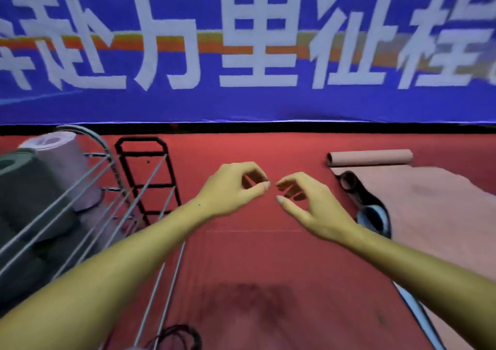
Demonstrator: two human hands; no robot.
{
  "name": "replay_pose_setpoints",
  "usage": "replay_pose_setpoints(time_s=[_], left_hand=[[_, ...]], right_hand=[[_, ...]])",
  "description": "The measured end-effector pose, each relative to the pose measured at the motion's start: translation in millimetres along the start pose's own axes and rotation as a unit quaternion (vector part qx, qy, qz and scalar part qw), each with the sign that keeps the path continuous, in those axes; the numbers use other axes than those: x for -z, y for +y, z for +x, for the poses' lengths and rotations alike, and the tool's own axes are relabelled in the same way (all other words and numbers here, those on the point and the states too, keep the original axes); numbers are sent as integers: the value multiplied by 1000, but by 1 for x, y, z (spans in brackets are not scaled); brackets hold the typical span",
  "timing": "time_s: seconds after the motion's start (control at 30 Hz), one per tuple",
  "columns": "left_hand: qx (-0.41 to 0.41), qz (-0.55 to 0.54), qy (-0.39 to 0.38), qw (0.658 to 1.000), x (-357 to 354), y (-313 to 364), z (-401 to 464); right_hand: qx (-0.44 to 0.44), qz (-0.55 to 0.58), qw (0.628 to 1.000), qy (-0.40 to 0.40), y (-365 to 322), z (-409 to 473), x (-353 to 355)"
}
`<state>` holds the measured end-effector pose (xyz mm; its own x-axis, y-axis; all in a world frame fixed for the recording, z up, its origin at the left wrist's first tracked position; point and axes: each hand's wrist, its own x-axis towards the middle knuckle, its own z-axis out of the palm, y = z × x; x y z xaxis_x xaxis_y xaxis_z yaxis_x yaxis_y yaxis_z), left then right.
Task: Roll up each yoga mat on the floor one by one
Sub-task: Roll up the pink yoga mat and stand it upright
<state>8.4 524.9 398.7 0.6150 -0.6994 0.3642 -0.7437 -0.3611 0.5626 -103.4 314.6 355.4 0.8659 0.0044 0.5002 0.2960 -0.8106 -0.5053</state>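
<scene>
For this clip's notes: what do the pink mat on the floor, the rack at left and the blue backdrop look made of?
Pink mat: looks like soft matte foam or rubber; its far end curls into a roll.
Rack: thin metal rods, pale grey with a slight sheen, holding rolled mats.
Blue backdrop: probably printed fabric or vinyl; its lower edge sags slightly.

Rolled mats in rack at left; flat mat right, banner behind.

Views: single, head-worn, wide-angle.
Position: above both forearms, close to left hand and right hand.
Facing: forward and down, across red floor toward blue banner.
Overlap: none, one view only.
</scene>
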Motion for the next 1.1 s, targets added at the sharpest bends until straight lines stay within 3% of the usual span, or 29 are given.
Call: replay_pose_setpoints(time_s=[0.13,0.3,0.67,0.93,1.1], left_hand=[[-10,-4,-85,996,-118,34,48],[1,-37,-138,990,-277,60,85],[97,-158,-206,961,-565,55,105],[178,-198,-250,931,-728,41,81],[219,-244,-277,903,-795,42,55]], right_hand=[[-86,-25,996,23,91,-69,51],[-207,-15,976,67,208,-171,87],[-458,11,879,131,404,-349,89],[-556,-27,830,25,471,-435,33],[-602,-124,788,-28,485,-466,11]])
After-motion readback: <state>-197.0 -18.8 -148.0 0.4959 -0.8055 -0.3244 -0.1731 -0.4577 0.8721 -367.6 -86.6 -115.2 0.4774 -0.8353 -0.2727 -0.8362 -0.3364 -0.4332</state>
